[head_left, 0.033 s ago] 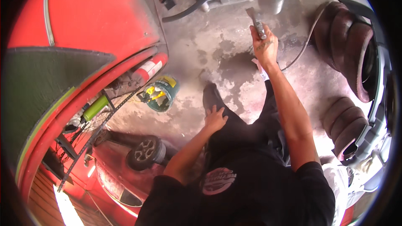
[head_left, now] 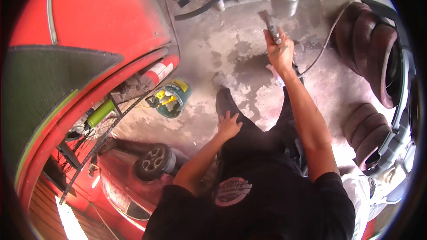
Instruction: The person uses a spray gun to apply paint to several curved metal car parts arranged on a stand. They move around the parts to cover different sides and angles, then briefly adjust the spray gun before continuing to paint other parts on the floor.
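My right hand grips a grey flat-ended tool, like a scraper or brush, held out above the stained concrete floor. Something pale pink shows behind that wrist; I cannot make out what. My left hand rests on my dark left trouser leg with its fingers spread. A lidded white bucket stands beyond the tool.
A red car is at left, above a metal rack with a green cylinder. A green bucket holds yellow things. Stacked tyres, a hose and dark bumper parts line the right.
My right hand and the tool have shifted slightly to the left and down. My left hand stays on my leg.
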Available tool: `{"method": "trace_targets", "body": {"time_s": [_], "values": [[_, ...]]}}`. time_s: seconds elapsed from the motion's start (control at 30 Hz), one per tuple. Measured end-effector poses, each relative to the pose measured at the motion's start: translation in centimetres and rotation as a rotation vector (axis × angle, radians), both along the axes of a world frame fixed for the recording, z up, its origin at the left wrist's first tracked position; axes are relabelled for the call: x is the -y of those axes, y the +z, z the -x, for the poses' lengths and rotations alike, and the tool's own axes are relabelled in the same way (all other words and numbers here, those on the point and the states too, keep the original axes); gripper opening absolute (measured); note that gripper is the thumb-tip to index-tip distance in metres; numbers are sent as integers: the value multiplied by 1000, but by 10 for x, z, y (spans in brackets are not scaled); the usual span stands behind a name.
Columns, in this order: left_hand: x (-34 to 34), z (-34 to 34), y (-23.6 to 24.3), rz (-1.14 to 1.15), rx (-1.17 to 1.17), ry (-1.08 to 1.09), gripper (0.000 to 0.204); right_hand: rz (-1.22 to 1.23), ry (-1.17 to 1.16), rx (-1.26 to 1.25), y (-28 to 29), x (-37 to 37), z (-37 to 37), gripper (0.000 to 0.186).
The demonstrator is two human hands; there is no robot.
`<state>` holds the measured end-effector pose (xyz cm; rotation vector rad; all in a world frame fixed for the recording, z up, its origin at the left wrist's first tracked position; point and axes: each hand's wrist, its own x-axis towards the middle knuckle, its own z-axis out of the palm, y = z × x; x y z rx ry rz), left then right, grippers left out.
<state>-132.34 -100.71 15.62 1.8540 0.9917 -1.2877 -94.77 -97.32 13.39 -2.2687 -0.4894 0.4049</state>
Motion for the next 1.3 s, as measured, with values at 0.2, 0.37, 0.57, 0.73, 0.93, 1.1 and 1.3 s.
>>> {"method": "trace_targets", "body": {"time_s": [0.2,0.37,0.57,0.73,0.93,1.1,1.3], "values": [[-75,80,-24,-78,33,-94,70,-131,154,-159,13,-70,180,30],[-117,161,-37,-61,143,-37,78,-91,119,-161,24,-111,276,31],[-108,233,-27,-5,132,18,83,-9,-199,83,28,-135,333,26],[-107,259,-11,25,140,34,85,-121,-229,90,4,-180,352,26],[-89,291,-35,-11,197,83,85,-98,114,-121,21,-242,340,37],[-93,288,-33,-4,185,91,85,-14,100,177,-12,-242,256,32],[-94,282,-33,12,173,100,85,180,-122,355,13,-227,228,30]]}}
